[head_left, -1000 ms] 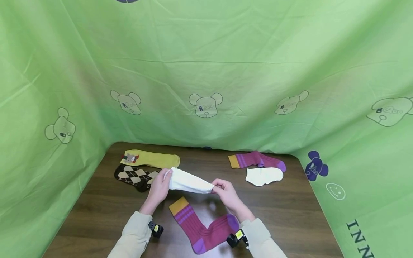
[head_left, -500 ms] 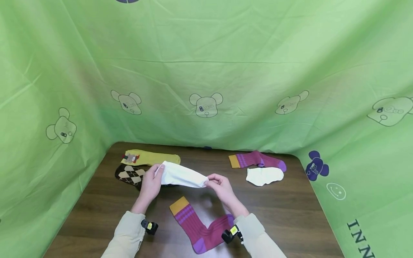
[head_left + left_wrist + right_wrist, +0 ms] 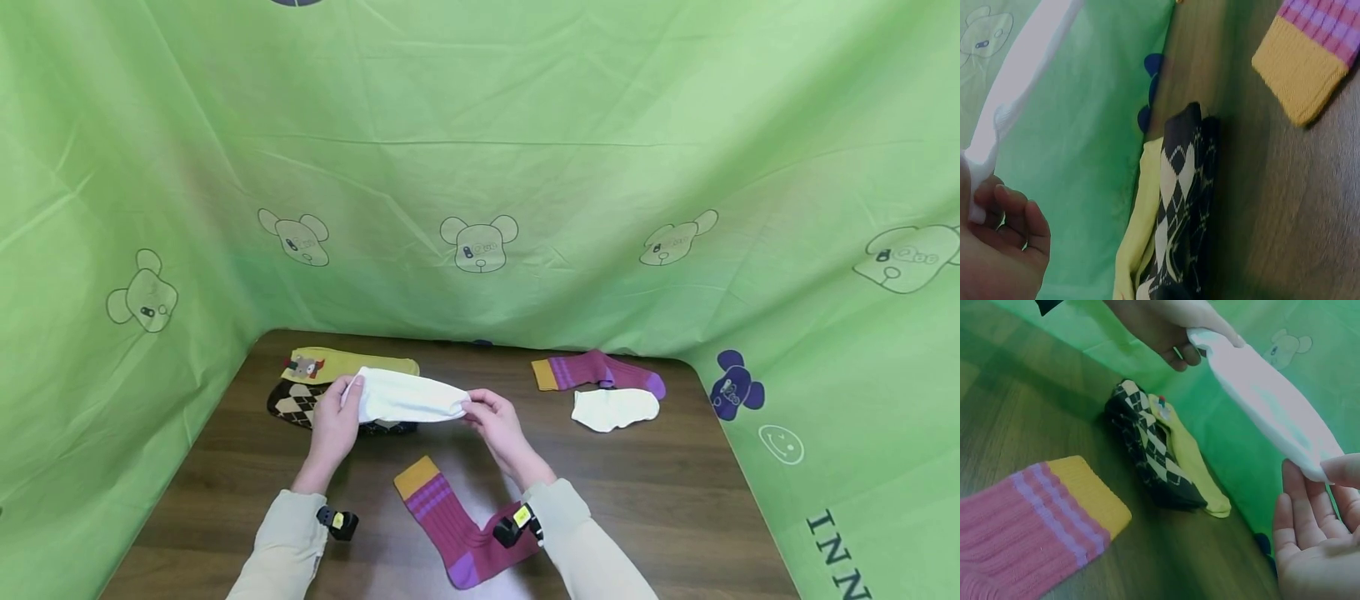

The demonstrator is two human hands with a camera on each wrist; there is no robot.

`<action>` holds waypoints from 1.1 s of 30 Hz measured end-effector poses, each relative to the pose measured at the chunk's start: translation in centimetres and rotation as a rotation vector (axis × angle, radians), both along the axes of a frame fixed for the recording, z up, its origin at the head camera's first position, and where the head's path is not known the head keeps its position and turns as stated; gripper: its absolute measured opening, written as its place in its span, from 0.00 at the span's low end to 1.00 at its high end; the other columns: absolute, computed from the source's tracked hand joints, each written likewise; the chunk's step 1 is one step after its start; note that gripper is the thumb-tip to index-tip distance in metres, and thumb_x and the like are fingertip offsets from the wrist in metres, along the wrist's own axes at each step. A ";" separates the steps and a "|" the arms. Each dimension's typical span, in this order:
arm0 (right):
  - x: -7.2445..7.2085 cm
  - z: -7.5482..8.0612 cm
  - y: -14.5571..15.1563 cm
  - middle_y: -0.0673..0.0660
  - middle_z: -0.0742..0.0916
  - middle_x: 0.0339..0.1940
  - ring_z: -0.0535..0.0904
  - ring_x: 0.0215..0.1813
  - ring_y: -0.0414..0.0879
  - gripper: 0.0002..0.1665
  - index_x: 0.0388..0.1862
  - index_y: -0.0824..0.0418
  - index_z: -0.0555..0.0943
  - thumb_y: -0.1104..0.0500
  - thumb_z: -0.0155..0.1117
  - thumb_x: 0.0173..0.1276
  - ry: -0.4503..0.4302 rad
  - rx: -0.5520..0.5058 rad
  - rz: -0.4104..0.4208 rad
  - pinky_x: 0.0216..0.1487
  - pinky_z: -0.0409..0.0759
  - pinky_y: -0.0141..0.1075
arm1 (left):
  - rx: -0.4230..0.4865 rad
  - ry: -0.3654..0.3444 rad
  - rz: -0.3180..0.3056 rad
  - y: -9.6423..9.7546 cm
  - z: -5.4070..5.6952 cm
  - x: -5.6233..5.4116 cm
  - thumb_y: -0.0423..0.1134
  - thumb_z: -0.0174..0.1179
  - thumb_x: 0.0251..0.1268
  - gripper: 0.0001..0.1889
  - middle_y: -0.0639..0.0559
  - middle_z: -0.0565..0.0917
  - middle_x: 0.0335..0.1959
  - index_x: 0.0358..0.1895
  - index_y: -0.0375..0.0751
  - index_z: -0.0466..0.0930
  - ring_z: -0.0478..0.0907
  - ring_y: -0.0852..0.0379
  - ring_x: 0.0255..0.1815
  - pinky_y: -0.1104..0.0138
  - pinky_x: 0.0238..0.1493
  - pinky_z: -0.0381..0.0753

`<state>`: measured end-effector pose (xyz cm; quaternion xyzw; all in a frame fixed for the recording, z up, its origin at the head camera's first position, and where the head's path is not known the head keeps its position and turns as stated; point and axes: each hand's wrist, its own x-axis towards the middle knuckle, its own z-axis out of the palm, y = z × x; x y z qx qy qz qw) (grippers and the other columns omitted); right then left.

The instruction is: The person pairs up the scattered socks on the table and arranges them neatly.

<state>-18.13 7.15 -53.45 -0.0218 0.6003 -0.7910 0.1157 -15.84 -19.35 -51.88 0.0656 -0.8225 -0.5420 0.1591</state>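
A white sock is stretched between both hands, held up above the table in the wrist views. My left hand grips its left end, thumb on the near face. At the other end, the thumb and fingertips of my right hand pinch the tip. Behind and below the held sock lie a black-and-white argyle sock and a yellow sock with an animal patch, both partly covered in the head view. A magenta sock with an orange cuff lies in front, partly under the right wrist.
At the back right of the brown wooden table lie another magenta sock and, just in front of it, a second white sock. A green cloth with bear prints hangs around the back and sides.
Both hands have carried the white sock to the left and farther back, over the argyle and yellow socks. The socks on the table have stayed in place.
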 end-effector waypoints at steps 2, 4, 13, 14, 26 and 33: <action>-0.2 -0.1 -0.3 0.58 0.86 0.42 0.84 0.42 0.45 0.11 0.50 0.76 0.79 0.69 0.62 0.73 0.000 0.008 0.006 0.54 0.81 0.43 | -0.008 0.007 0.013 -0.3 0.1 0.1 0.49 0.48 0.83 0.21 0.39 0.83 0.38 0.49 0.34 0.81 0.77 0.51 0.32 0.66 0.31 0.76; -0.3 -0.2 -0.6 0.59 0.87 0.42 0.84 0.42 0.44 0.12 0.51 0.77 0.79 0.69 0.62 0.73 0.002 0.017 0.009 0.59 0.79 0.49 | -0.009 0.009 0.019 -0.7 0.3 0.1 0.50 0.48 0.83 0.21 0.39 0.83 0.38 0.49 0.33 0.81 0.77 0.50 0.33 0.66 0.31 0.76; -0.8 0.2 -1.9 0.59 0.86 0.43 0.83 0.44 0.48 0.12 0.52 0.75 0.79 0.69 0.59 0.75 0.006 0.009 0.017 0.60 0.78 0.52 | -0.045 0.000 0.047 -2.2 0.1 0.4 0.51 0.47 0.83 0.23 0.37 0.83 0.41 0.51 0.32 0.80 0.76 0.49 0.36 0.67 0.34 0.75; -0.9 0.3 -2.0 0.59 0.86 0.43 0.83 0.44 0.48 0.11 0.52 0.74 0.78 0.68 0.59 0.76 0.004 0.003 0.026 0.60 0.78 0.51 | -0.049 -0.002 0.050 -2.3 0.1 0.4 0.51 0.47 0.83 0.23 0.37 0.83 0.41 0.51 0.32 0.80 0.77 0.49 0.36 0.67 0.34 0.75; -1.0 1.4 -4.1 0.56 0.84 0.41 0.81 0.42 0.46 0.09 0.50 0.73 0.77 0.68 0.55 0.76 -0.006 -0.004 0.111 0.54 0.80 0.42 | -0.082 0.010 0.102 -4.6 0.1 0.4 0.50 0.47 0.83 0.23 0.36 0.82 0.45 0.49 0.31 0.80 0.75 0.48 0.40 0.69 0.37 0.72; -1.4 1.5 -5.5 0.58 0.87 0.40 0.84 0.44 0.50 0.11 0.52 0.75 0.77 0.70 0.57 0.76 0.015 0.013 0.130 0.58 0.79 0.49 | -0.087 0.032 0.133 -6.4 0.9 0.8 0.47 0.50 0.82 0.21 0.35 0.84 0.46 0.47 0.30 0.81 0.75 0.52 0.39 0.74 0.36 0.72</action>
